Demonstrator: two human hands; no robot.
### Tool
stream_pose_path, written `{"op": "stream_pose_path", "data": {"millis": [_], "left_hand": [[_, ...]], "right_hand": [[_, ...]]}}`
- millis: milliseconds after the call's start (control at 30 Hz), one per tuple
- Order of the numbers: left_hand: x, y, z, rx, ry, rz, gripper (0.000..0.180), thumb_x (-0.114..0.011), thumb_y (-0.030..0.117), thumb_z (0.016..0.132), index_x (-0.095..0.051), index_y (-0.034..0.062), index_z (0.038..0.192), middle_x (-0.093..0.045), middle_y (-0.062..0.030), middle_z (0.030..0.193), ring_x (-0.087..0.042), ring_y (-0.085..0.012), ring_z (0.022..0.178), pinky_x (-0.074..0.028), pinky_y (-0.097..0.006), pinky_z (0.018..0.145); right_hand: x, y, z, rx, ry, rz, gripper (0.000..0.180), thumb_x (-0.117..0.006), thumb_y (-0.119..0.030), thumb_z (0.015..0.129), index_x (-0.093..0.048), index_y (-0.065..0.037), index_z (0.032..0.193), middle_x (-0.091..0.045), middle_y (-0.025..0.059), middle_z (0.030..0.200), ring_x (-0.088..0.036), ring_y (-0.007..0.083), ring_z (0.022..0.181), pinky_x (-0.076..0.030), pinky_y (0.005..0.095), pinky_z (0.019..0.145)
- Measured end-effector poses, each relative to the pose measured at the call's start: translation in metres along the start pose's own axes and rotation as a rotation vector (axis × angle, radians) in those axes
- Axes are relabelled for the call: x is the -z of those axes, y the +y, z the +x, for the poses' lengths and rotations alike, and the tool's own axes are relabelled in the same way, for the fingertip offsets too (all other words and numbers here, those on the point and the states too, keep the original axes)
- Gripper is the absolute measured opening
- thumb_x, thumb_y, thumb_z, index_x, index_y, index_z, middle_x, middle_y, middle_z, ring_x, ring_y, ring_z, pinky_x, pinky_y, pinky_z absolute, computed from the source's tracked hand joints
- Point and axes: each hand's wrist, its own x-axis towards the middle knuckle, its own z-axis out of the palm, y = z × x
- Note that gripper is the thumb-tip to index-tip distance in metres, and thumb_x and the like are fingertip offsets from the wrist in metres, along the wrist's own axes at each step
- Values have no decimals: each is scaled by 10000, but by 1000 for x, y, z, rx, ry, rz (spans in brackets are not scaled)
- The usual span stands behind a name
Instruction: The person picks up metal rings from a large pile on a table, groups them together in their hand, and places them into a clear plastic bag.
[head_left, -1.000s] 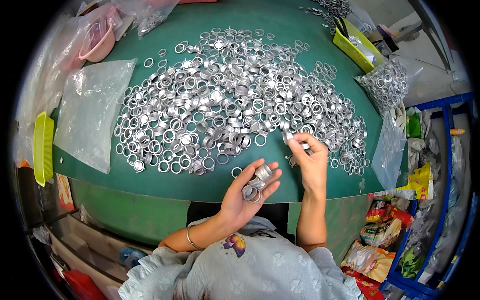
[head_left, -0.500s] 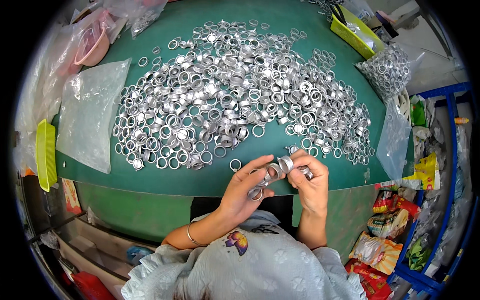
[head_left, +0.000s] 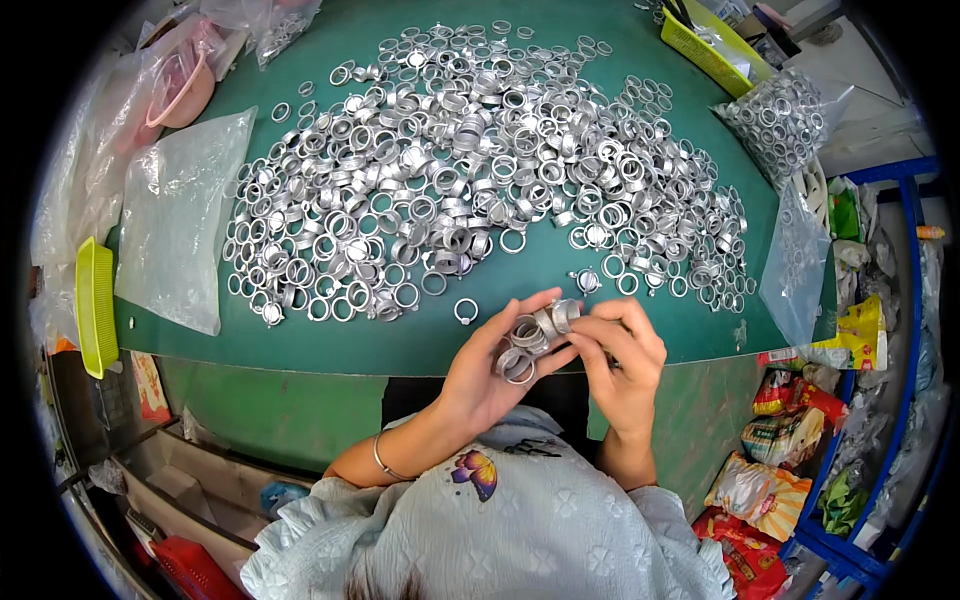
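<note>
A wide heap of silver metal rings (head_left: pixel 470 170) covers the green table (head_left: pixel 300 340). My left hand (head_left: pixel 490 375) is palm up at the table's near edge, holding a small stack of the rings (head_left: pixel 530 335) in its fingers. My right hand (head_left: pixel 625 365) meets it from the right, its fingertips pinching a ring at the top of that stack. A single loose ring (head_left: pixel 466 311) lies on the table just left of my hands.
A clear plastic bag (head_left: pixel 180 225) lies flat at the left, a yellow tray (head_left: pixel 95 305) beside it. A pink bowl (head_left: pixel 185 85) sits far left. Bags of rings (head_left: pixel 785 115) and a yellow basket (head_left: pixel 715 50) stand at the right. Snack packets (head_left: pixel 790 420) fill blue shelves.
My right hand left the heap's edge and came back to my left hand. Both hands now sit together at the near edge, closer to my body, with the ring stack between them.
</note>
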Motion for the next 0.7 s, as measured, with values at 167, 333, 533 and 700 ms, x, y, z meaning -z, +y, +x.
{"op": "stream_pose_path", "data": {"millis": [167, 333, 533, 700], "left_hand": [[1, -1, 2, -32, -49, -158, 439, -329, 299, 943, -394, 38, 1291, -341, -204, 1355, -376, -307, 1230, -286, -459, 1036], [0, -2, 4, -64, -143, -285, 422, -335, 279, 936, -427, 36, 1268, -313, -212, 1370, -278, -360, 1282, -243, -480, 1057], [1, -3, 3, -89, -158, -259, 421, -345, 274, 928, -433, 42, 1269, -287, -212, 1384, -234, -375, 1299, -199, -477, 1077], [-3, 0, 0, -81, -155, -259, 441, -325, 210, 920, -352, 14, 1315, -295, -188, 1387, -274, -340, 1292, -234, -435, 1074]], "right_hand": [[-3, 0, -3, -8, -79, -102, 168, -670, 28, 671, -646, -29, 828, -567, 74, 773, -589, 197, 612, -462, 289, 506], [-1, -2, -2, -169, 118, 168, 99, -636, 52, 711, -622, 23, 806, -588, 86, 737, -560, 144, 630, -429, 247, 544], [3, 3, -9, -211, 101, 223, 96, -605, 63, 736, -620, 38, 827, -563, 63, 648, -499, 108, 554, -389, 229, 511], [-9, -4, 0, -58, 114, 103, 149, -604, 36, 749, -625, 26, 896, -539, 83, 626, -490, 132, 511, -371, 230, 455]]}}
